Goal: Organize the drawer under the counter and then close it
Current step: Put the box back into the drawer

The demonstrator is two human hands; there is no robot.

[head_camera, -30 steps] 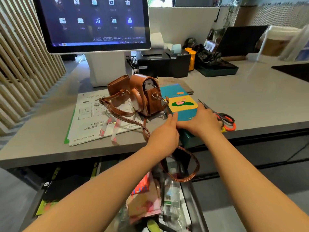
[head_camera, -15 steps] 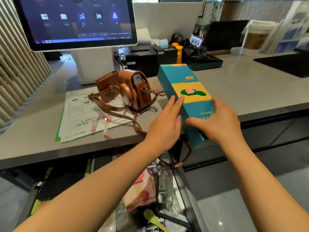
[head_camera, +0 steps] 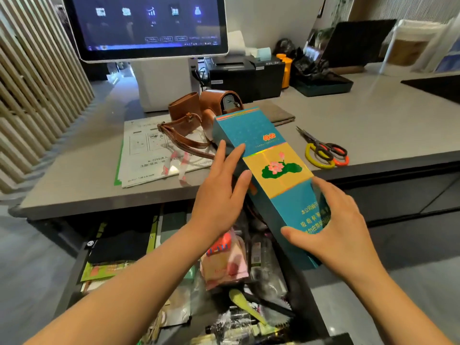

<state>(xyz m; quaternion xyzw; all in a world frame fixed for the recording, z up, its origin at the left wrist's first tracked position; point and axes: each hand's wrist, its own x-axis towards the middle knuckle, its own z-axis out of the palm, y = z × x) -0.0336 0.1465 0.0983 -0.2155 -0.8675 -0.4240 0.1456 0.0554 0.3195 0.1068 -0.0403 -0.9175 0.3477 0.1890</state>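
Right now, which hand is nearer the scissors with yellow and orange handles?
Right. The right hand holds the teal cardboard box below the scissors; the left hand sits farther left, across the box.

Bare left forearm at lower left of frame, uncovered to frame edge. Bare right forearm at lower right, likewise. left hand at centre, right hand right of centre: bare, slim fingers, short nails.

- The head camera looked forward and down across the counter from its near edge.
- It sat close: both forearms entered from the bottom, and the left hand, right hand and box filled mid-frame.
- The drawer lay lower centre, directly beneath the lens.
- The monitor was cropped at the top.
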